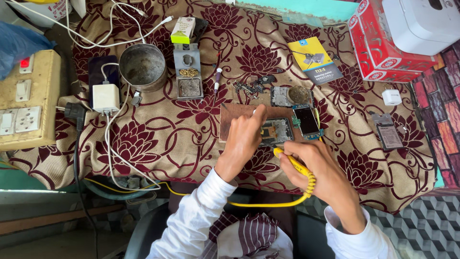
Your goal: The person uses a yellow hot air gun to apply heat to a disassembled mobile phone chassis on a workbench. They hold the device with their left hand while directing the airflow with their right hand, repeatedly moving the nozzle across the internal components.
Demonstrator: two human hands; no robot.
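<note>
While curled round a yellow soldering iron (pixel 293 163), right hand (pixel 326 177); left hand (pixel 244 139) fingers pinning phone board (pixel 277 130); round metal tin (pixel 143 66) grimy inside.

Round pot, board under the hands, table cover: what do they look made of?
Round pot: likely metal, dull grey with a scorched, grimy inside. Board: looks like wood, matte brown. Table cover: woven cloth, beige with maroon flowers, creased and draped over the edge.

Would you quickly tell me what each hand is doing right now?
Left hand: closed, fingers pressing on the opened phone on the wooden board.
Right hand: closed around the yellow soldering iron.
</note>
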